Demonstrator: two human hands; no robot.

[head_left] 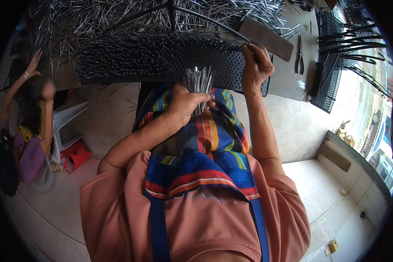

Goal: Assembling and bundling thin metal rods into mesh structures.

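Note:
My left hand is closed round a bundle of thin silvery metal rods, held upright over my lap at the near edge of a long black perforated panel. Many similar rods stand in the panel's left and middle parts, while holes show bare toward its right end. Above that right end is my right hand, its fingers pinched together. Whatever lies between those fingertips is too small to make out. A striped cloth apron covers my lap.
Loose metal rods are heaped across the far side of the table. A brown flat plate and pliers lie at right, near a black mesh piece with long curved rods. Another person sits at left, arms raised, beside a red bag.

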